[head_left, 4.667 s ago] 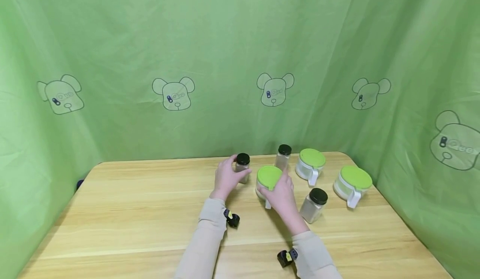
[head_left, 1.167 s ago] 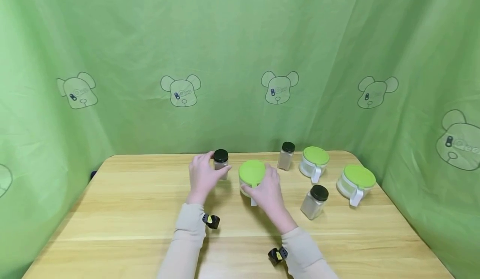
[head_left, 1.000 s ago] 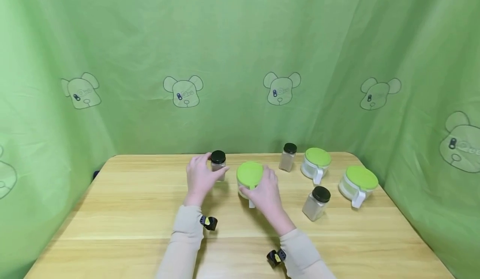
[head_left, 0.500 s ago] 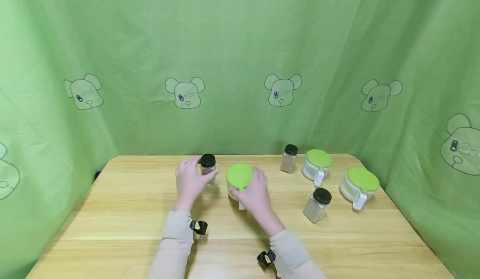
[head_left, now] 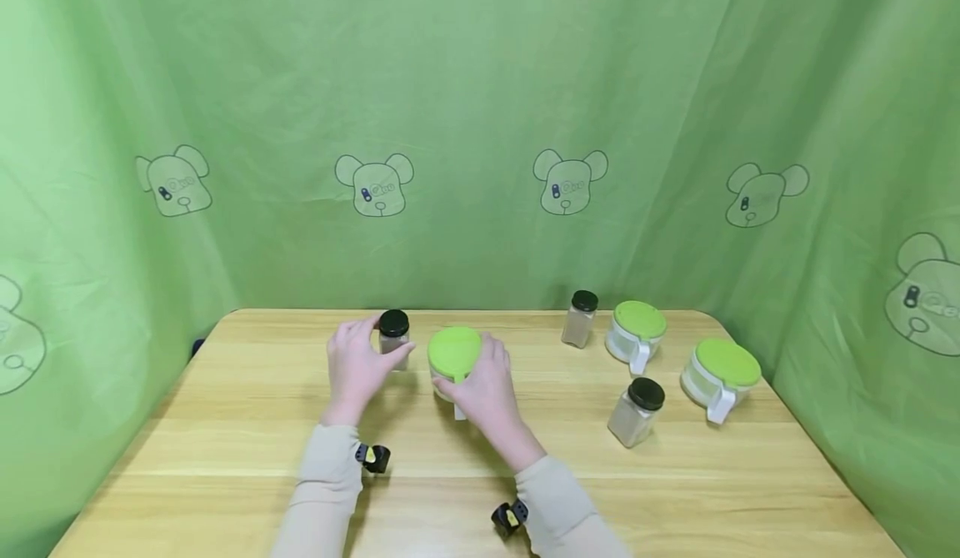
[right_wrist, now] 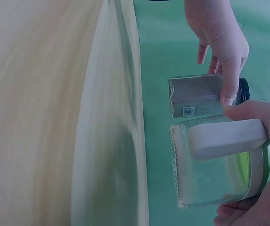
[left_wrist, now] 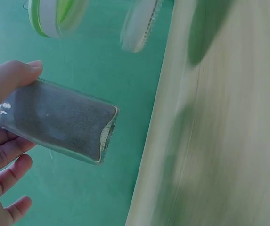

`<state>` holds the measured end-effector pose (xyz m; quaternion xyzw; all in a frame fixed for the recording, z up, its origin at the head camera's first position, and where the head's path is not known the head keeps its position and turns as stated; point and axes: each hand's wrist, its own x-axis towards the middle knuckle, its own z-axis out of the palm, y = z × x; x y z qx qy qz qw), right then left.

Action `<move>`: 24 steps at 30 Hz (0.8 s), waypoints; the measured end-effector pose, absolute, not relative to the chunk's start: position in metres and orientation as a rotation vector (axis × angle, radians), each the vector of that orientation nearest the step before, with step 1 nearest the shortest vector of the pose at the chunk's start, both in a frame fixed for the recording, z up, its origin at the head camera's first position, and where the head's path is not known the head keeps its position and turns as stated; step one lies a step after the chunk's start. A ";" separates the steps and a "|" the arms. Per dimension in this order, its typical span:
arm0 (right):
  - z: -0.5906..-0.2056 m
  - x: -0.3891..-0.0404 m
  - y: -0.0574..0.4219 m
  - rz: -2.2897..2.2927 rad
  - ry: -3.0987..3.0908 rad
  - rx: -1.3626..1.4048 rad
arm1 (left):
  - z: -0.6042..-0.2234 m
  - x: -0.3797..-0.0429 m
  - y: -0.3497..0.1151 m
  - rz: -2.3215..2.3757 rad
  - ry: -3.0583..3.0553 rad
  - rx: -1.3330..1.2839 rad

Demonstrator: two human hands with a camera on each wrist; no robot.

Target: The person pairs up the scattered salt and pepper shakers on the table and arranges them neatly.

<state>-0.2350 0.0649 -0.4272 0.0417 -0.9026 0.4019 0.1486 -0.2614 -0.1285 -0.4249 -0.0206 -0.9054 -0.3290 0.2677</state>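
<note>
My left hand (head_left: pixel 356 366) holds a spice jar (head_left: pixel 393 324) with a black lid, thumb on one side and fingers on the other. Dark powder fills most of this jar (left_wrist: pixel 59 120) in the left wrist view. My right hand (head_left: pixel 483 383) grips a clear seasoning pot (head_left: pixel 453 351) by its green lid area; the pot's white handle (right_wrist: pixel 226 139) points toward me. Both containers hang upright, their bases clear of the wooden table (right_wrist: pixel 97 141) in the wrist views. They are side by side with a small gap in the head view.
To the right stand two more black-lidded spice jars, one at the back (head_left: pixel 579 320) and one nearer (head_left: pixel 633 414). Two green-lidded seasoning pots, one at the back (head_left: pixel 636 333) and one farther right (head_left: pixel 720 374), are beside them. A green curtain (head_left: pixel 480 124) encloses the table.
Both hands have moved left together with the spice jar and the seasoning pot, away from the containers on the right. Those others keep their places on the table; the head view has shifted slightly.
</note>
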 end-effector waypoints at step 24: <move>-0.432 -0.234 0.043 1.160 -2.608 0.147 | -0.434 -0.249 -0.170 -0.729 -2.381 -0.113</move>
